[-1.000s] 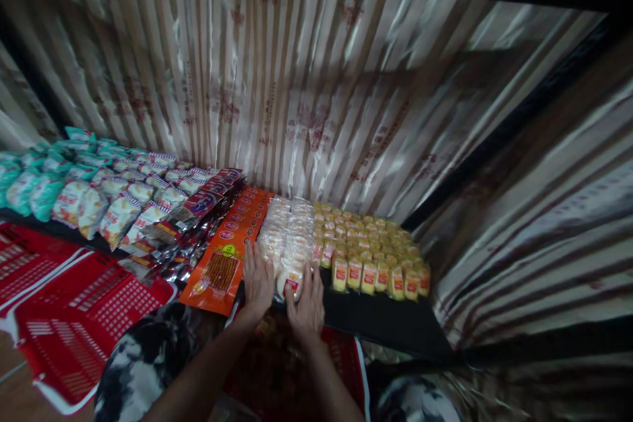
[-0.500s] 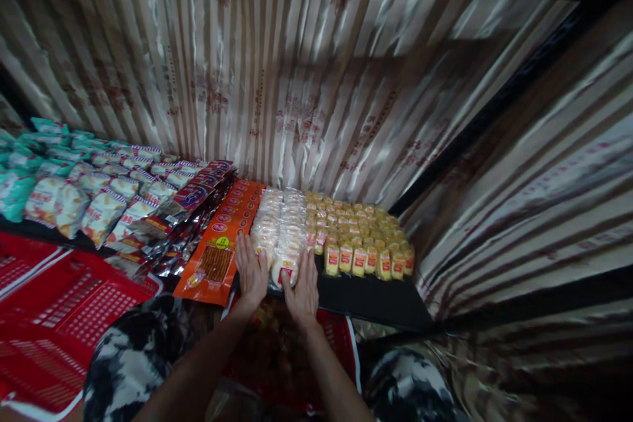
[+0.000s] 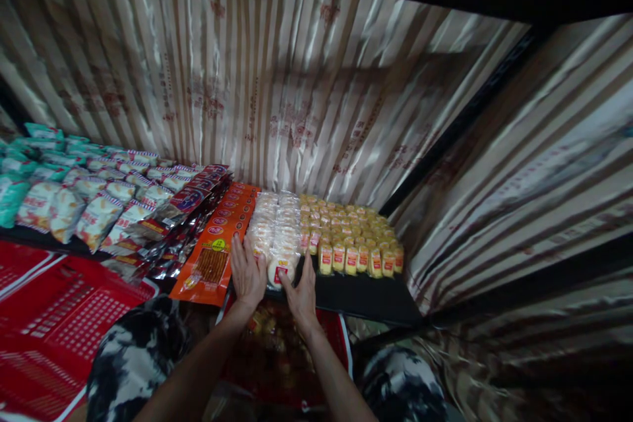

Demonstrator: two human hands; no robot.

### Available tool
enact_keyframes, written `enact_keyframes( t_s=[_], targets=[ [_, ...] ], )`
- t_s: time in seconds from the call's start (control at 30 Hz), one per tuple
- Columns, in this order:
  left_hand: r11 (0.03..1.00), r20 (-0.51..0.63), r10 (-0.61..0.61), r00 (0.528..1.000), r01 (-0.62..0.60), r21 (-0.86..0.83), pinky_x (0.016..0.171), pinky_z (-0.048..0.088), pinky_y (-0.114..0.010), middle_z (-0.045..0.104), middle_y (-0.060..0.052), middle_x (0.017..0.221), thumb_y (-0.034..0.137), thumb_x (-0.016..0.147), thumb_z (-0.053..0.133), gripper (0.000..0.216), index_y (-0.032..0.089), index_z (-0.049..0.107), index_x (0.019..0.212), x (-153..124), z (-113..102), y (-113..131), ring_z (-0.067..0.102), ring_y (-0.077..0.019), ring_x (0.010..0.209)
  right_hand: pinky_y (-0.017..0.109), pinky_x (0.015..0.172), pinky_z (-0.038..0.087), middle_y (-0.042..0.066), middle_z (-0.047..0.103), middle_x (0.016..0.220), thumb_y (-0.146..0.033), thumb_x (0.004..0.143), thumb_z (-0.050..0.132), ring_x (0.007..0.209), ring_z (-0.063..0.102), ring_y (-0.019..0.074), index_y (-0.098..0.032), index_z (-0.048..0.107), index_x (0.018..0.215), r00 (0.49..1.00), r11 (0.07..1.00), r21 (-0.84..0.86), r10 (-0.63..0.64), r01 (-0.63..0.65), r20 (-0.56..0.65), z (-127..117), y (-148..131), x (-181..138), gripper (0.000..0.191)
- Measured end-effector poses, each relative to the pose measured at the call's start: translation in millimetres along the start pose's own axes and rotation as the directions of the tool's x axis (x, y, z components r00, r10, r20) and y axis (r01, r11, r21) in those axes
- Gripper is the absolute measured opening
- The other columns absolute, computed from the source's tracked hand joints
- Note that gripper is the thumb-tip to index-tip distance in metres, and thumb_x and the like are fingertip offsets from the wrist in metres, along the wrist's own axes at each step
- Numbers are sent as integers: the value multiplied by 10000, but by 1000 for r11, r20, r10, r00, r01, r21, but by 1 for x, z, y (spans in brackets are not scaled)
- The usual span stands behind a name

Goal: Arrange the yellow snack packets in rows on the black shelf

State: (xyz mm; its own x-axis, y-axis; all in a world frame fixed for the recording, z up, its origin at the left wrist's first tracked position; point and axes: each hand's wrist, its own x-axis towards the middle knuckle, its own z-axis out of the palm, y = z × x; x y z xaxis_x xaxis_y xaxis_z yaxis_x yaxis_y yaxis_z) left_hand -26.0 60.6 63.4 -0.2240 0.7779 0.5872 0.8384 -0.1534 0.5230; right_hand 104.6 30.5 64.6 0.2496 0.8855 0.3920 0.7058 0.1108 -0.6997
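On a dark shelf (image 3: 366,300) stand rows of clear-wrapped pale round cakes (image 3: 277,224). My left hand (image 3: 247,273) lies flat against the left side of the front of these rows, fingers stretched out. My right hand (image 3: 302,290) rests flat on the right side of the front pack (image 3: 280,268), fingers extended. The front pack sits between both hands. An orange snack pack (image 3: 212,264) lies just left of my left hand.
Small yellow packs (image 3: 356,237) fill the shelf to the right. Dark red packs (image 3: 182,211), white bags (image 3: 99,211) and teal bags (image 3: 20,165) extend to the left. Red baskets (image 3: 64,330) stand below left, another (image 3: 287,356) under my arms. Striped curtain (image 3: 277,99) hangs behind.
Both hands stay at the front of the pale cake rows, shifting slightly up and left as the camera moves. The right hand's fingers have slid a little closer to the front pack.
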Motion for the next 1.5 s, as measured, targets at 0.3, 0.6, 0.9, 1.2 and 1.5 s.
enact_keyframes(
  t_s=[0.3,0.6,0.9,1.2,1.5],
  targets=[
    [995,136,76,988,-83,50,1044,277,-520,133,-221,1472,423,846,432,691,76,199,1396,-10,-3,4,98,-334,1363,439,1024,327,166,414,1360,-461,795,490,1249,383,260,-97,296,1363,999,1000,15,12,-13,48,11,9,-2,703],
    [982,100,180,979,-184,38,1073,181,-547,96,-192,1486,389,854,424,626,100,251,1382,-16,-4,7,52,-313,1373,432,1065,272,159,326,1417,-446,845,417,1321,272,226,-105,235,1388,998,997,40,-64,64,19,1,-1,15,667],
    [978,151,195,969,-204,45,1070,134,-570,130,-179,1483,392,823,461,609,120,333,1352,-16,-3,12,53,-316,1373,430,1068,242,128,247,1463,-434,879,358,1354,183,219,-132,281,1381,987,980,-124,-152,158,57,-6,-14,32,591],
    [971,190,200,961,-220,93,1068,124,-585,219,-178,1462,341,764,505,585,102,422,1292,-14,-1,12,56,-324,1372,455,1070,151,47,351,1427,-417,904,304,1354,174,234,-242,452,1295,888,879,-352,-152,322,434,6,-56,78,452],
    [960,182,240,954,-261,98,1066,163,-585,335,-226,1397,398,789,473,573,47,460,1241,-16,3,8,126,-341,1359,439,1073,133,24,327,1441,-463,904,280,1358,149,221,-260,431,1301,778,838,-298,-215,457,590,22,-85,96,471]
  ],
)
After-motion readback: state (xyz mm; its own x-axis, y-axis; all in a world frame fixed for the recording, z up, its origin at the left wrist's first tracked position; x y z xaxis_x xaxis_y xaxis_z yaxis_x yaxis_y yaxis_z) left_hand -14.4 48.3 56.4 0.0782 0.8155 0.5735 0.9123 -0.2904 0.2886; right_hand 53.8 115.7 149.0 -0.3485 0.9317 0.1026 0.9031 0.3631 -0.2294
